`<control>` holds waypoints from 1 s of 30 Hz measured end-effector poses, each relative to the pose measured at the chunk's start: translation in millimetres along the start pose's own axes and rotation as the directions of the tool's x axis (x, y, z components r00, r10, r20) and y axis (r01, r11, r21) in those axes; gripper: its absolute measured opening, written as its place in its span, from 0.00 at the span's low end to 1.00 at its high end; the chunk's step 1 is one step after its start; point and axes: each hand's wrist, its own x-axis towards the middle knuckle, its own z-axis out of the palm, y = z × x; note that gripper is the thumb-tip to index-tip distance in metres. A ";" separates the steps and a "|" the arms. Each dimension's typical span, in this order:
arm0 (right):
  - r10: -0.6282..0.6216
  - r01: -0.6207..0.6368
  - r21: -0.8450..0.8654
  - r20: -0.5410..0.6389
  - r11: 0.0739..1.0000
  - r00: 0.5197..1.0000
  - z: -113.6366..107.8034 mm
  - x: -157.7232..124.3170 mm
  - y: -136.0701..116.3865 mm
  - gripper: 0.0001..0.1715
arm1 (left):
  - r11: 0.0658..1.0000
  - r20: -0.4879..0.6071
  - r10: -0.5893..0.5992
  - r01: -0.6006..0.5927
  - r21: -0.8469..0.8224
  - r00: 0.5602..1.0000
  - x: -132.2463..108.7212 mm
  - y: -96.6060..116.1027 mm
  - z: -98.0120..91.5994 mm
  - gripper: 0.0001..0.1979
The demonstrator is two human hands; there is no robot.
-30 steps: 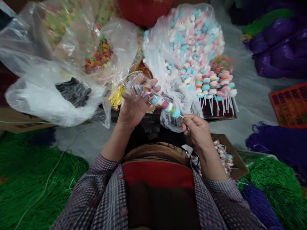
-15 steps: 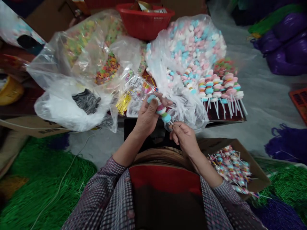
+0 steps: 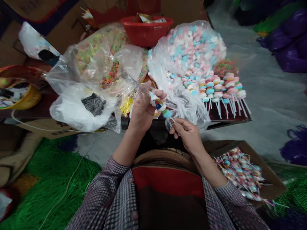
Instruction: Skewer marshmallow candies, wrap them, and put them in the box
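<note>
Busy desk (image 3: 45, 110): bare skewers (image 3: 217, 88) left, many wrapped skewers (image 3: 243, 169) done, one candy skewer (image 3: 166, 112) underway

I see a marshmallow bag (image 3: 198, 44) crowding the bare row, perhaps in the way; a cardboard box (image 3: 272, 180) holds the wrapped ones; left hand (image 3: 144, 110) grips the candy skewer's top and a clear wrapper (image 3: 131, 82) — seemingly partway on; right hand (image 3: 185, 129) pinches its stick (image 3: 172, 119).

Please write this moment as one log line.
left hand: at skewer, clear wrapper | right hand: pinches stick | ahead: other skewers, red basin | by right arm: open box
</note>
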 end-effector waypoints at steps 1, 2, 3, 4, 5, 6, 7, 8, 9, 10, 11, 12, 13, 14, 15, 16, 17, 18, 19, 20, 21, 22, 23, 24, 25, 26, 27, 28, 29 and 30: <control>-0.053 0.050 -0.091 -0.032 0.995 0.998 -1.1 -1.0 0.4 0.17 | 1.000 -0.040 0.006 -0.006 -0.009 0.999 2.0 -0.9 1.1 0.20; -0.114 0.100 -0.191 -0.069 0.977 0.991 -2.0 -2.0 0.7 0.16 | 1.000 -0.075 0.004 -0.005 -0.017 0.997 3.6 -2.9 2.1 0.16; -0.183 0.146 -0.291 -0.103 0.946 0.978 -2.6 -2.9 0.8 0.15 | 1.000 -0.100 -0.004 0.002 -0.025 0.995 4.8 -5.4 3.0 0.14; -0.251 0.186 -0.376 -0.133 0.908 0.959 -3.3 -3.9 0.5 0.13 | 0.999 -0.115 -0.015 0.011 -0.033 0.993 5.6 -8.1 3.7 0.13; -0.301 0.210 -0.432 -0.155 0.877 0.941 -3.8 -5.0 -0.2 0.12 | 0.999 -0.120 -0.026 0.022 -0.037 0.992 6.1 -10.4 4.2 0.13; -0.314 0.213 -0.445 -0.166 0.870 0.935 -4.2 -6.0 -1.3 0.12 | 0.999 -0.117 -0.033 0.029 -0.036 0.993 6.6 -12.2 4.3 0.13; -0.282 0.196 -0.404 -0.165 0.894 0.945 -4.3 -7.1 -3.0 0.13 | 0.999 -0.109 -0.037 0.034 -0.031 0.993 7.0 -13.3 4.3 0.14; -0.205 0.152 -0.308 -0.148 0.939 0.968 -4.1 -8.1 -5.1 0.15 | 0.999 -0.099 -0.041 0.039 -0.021 0.994 7.4 -13.7 4.2 0.14; -0.093 0.075 -0.171 -0.100 0.982 0.991 -3.5 -9.0 -7.5 0.17 | 0.999 -0.085 -0.047 0.046 -0.009 0.995 7.8 -13.6 4.0 0.14; 0.026 -0.027 -0.020 -0.023 0.999 0.999 -2.6 -9.8 -10.1 0.19 | 0.998 -0.072 -0.055 0.056 0.002 0.996 8.1 -13.1 3.9 0.14; 0.130 -0.137 0.114 0.068 0.984 0.989 -1.4 -10.4 -12.6 0.20 | 0.998 -0.059 -0.067 0.067 0.013 0.996 8.2 -12.5 4.1 0.15; 0.202 -0.231 0.214 0.149 0.949 0.968 0.1 -10.8 -14.9 0.20 | 0.996 -0.048 -0.082 0.083 0.021 0.995 8.0 -11.9 4.5 0.15; 0.246 -0.299 0.279 0.209 0.913 0.947 1.8 -10.9 -16.7 0.20 | 0.995 -0.039 -0.098 0.099 0.028 0.994 7.4 -11.4 5.2 0.16; 0.270 -0.341 0.314 0.248 0.886 0.931 3.5 -10.9 -17.8 0.20 | 0.993 -0.033 -0.114 0.115 0.035 0.993 6.6 -11.2 6.1 0.17; 0.279 -0.361 0.332 0.270 0.871 0.922 5.2 -10.6 -18.2 0.19 | 0.991 -0.028 -0.128 0.129 0.040 0.991 5.6 -11.1 7.2 0.17; 0.280 -0.368 0.338 0.282 0.866 0.918 6.7 -10.3 -17.9 0.19 | 0.989 -0.024 -0.139 0.139 0.045 0.990 4.6 -11.2 8.2 0.17; 0.278 -0.367 0.333 0.287 0.868 0.917 7.9 -9.9 -17.0 0.20 | 0.988 -0.022 -0.144 0.145 0.049 0.989 3.8 -11.4 9.0 0.17; 0.268 -0.350 0.320 0.275 0.880 0.924 8.8 -9.5 -15.5 0.20 | 0.988 -0.023 -0.145 0.146 0.050 0.989 3.3 -11.5 9.5 0.17; 0.246 -0.312 0.295 0.238 0.903 0.939 9.2 -9.1 -13.7 0.21 | 0.988 -0.027 -0.143 0.144 0.047 0.989 3.1 -11.8 9.6 0.17; 0.211 -0.252 0.251 0.178 0.935 0.961 9.3 -8.7 -11.9 0.21 | 0.989 -0.033 -0.142 0.143 0.041 0.989 3.2 -12.2 9.3 0.17; 0.160 -0.176 0.183 0.098 0.967 0.982 9.3 -8.2 -10.2 0.22 | 0.989 -0.042 -0.142 0.143 0.032 0.989 3.4 -12.9 8.7 0.17; 0.095 -0.096 0.089 0.010 0.991 0.995 9.3 -7.7 -8.8 0.22 | 0.989 -0.052 -0.142 0.144 0.021 0.988 3.5 -14.0 7.9 0.17; 0.021 -0.022 -0.013 -0.068 1.000 0.997 9.6 -7.0 -7.5 0.21 | 0.990 -0.057 -0.143 0.144 0.009 0.988 3.3 -15.7 7.1 0.16; -0.045 0.032 -0.105 -0.122 0.994 0.991 10.5 -6.2 -6.5 0.20 | 0.990 -0.054 -0.141 0.141 -0.003 0.989 2.6 -18.0 6.1 0.15; -0.085 0.060 -0.165 -0.149 0.984 0.985 12.0 -5.2 -5.4 0.19 | 0.991 -0.040 -0.136 0.135 -0.013 0.990 1.3 -20.6 5.0 0.14; -0.100 0.071 -0.179 -0.156 0.981 0.983 13.9 -4.0 -4.2 0.19 | 0.992 -0.016 -0.126 0.125 -0.018 0.992 -0.4 -23.3 3.5 0.14; -0.091 0.070 -0.150 -0.142 0.986 0.986 16.0 -2.5 -2.7 0.19 | 0.993 0.018 -0.116 0.117 -0.016 0.993 -2.4 -25.6 1.5 0.13; -0.066 0.056 -0.091 -0.112 0.994 0.991 17.9 -1.0 -0.9 0.20 | 0.994 0.055 -0.111 0.112 -0.008 0.992 -4.3 -27.2 -1.3 0.13; -0.040 0.039 -0.021 -0.079 0.999 0.996 19.2 0.7 1.2 0.20 | 0.994 0.096 -0.112 0.112 0.005 0.989 -5.7 -27.6 -4.8 0.14; -0.024 0.026 0.041 -0.051 0.999 0.998 19.7 2.3 3.4 0.21 | 0.993 0.130 -0.114 0.113 0.018 0.985 -6.4 -26.7 -8.9 0.16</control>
